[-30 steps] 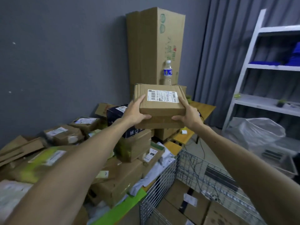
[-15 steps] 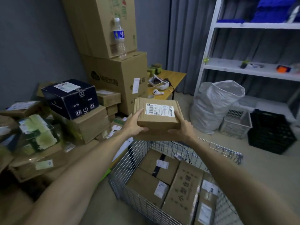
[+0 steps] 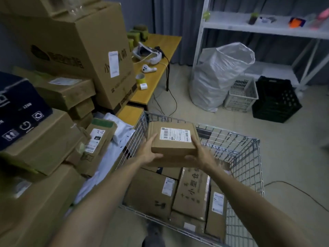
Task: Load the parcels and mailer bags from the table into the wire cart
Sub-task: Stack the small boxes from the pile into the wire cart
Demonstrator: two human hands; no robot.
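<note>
The labelled parcel (image 3: 173,141) hangs above the far half of the wire cart (image 3: 256,157), over the boxes (image 3: 151,191) packed inside it. The left grip (image 3: 148,152) and right grip (image 3: 201,154) clasp its opposite sides. Dropped from there, it could strike a box edge and settle tilted against the cart's mesh.

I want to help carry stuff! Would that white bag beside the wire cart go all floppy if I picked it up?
Probably floppy: the white mailer bag lies wrinkled and sagging beside the wire cart. It looks thin, so likely light for its size. Its smooth plastic may slip; grip it firmly.
</note>
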